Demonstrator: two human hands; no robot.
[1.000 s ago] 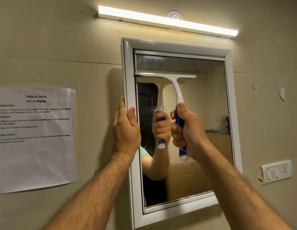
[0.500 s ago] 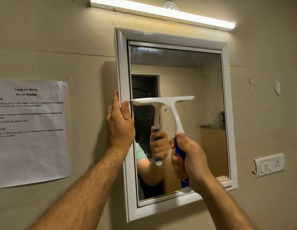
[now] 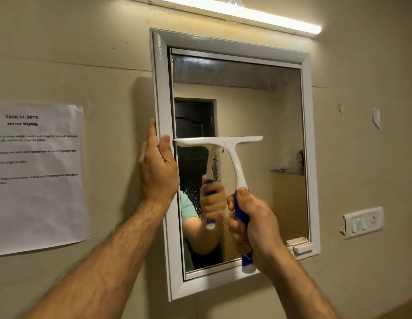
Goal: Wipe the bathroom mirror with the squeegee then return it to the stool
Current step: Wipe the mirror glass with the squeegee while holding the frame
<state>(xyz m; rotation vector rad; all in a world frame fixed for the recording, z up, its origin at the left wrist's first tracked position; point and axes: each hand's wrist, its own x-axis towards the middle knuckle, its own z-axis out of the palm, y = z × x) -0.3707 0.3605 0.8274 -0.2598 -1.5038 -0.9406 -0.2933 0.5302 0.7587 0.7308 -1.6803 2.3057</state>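
The bathroom mirror [image 3: 265, 125] hangs on a beige wall in a white frame [image 3: 161, 93]. My right hand [image 3: 253, 229] is shut on the blue grip of a white squeegee [image 3: 225, 143], whose blade lies level across the left half of the glass about halfway down. Water droplets cling to the glass just under the blade. My left hand [image 3: 157, 166] grips the frame's left edge, thumb on the front and fingers flat on the wall side. The stool is out of view.
A lit tube light [image 3: 235, 13] runs above the mirror. A printed task sheet [image 3: 37, 176] is taped to the wall on the left. A white switch plate [image 3: 363, 223] sits at the right. A small white latch [image 3: 299, 245] sticks out at the frame's lower right corner.
My right hand has drawn the squeegee down the glass, from near the top edge to about mid-height. My left hand has kept its hold on the frame.
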